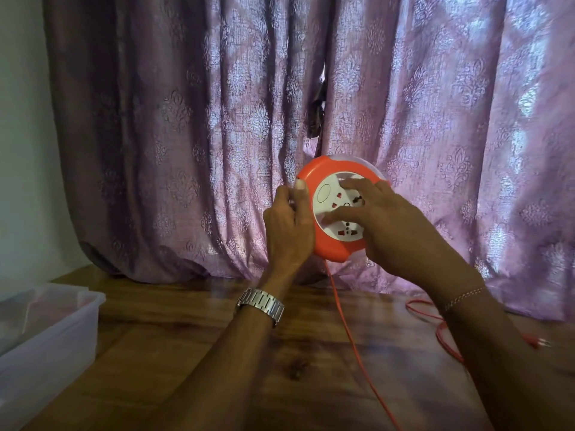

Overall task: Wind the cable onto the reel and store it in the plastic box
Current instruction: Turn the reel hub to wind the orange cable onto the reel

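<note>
A round orange reel (323,244) with a white socket face is held upright in the air above the wooden table (217,353). My left hand (287,225) grips its left rim, thumb on the front edge. My right hand (385,222) lies across the white face, with its fingers curled onto the sockets. An orange cable (351,337) hangs from the bottom of the reel and runs down across the table toward the near edge. More of the cable lies in loops at the right (441,331), ending in a plug (539,342).
A translucent plastic box (46,331) stands open on the table at the far left. A purple patterned curtain (186,135) hangs right behind the reel and rests on the table's back edge. A white wall is at the left.
</note>
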The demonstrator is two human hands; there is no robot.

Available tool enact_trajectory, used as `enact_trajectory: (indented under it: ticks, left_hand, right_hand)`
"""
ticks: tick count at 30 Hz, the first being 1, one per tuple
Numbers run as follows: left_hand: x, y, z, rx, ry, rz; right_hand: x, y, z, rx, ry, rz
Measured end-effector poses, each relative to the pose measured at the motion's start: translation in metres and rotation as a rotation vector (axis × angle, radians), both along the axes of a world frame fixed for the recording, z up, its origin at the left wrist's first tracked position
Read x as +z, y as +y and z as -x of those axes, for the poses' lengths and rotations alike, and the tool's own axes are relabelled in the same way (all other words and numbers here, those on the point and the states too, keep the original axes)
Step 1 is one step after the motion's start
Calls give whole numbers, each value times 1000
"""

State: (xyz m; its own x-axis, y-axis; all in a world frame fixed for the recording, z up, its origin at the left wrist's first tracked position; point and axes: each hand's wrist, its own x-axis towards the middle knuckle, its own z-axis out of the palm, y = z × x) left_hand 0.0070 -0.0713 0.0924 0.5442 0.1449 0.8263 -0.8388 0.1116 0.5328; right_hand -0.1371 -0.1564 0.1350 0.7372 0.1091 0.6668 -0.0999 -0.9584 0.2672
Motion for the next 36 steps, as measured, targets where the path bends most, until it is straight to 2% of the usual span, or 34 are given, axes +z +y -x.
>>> enact_trajectory:
  ticks: [9,12,16,20,24,27,30,33,36]
  left_hand:
    - [0,-1,0,9,-19,-10]
    - [-1,-2,0,17,-29,-16]
    - [-2,-3,1,-1,-37,-31]
    - [-3,-3,2,-7,-43,-28]
    - [-3,-3,1,-20,-21,-25]
    - [-2,-3,1,-17,-23,-18]
    - [-1,-2,0,-23,-11,-10]
    - [-1,-2,0,-37,-6,-10]
    - [-1,-1,1,-43,-8,-14]
  right_hand:
    - [-3,0,-3,-52,-169,94]
    - [-7,-1,-5,-79,-229,-10]
    - [-10,0,-10,-148,-419,-194]
    - [-13,-3,-14,-181,-524,-177]
    - [-10,-4,-13,-272,-490,-97]
    - [-4,-6,-7,-103,-427,-101]
    - [2,-11,-1,56,-249,-64]
    - [2,-7,0,17,-56,-59]
    - [-1,1,-2,-18,-51,-12]
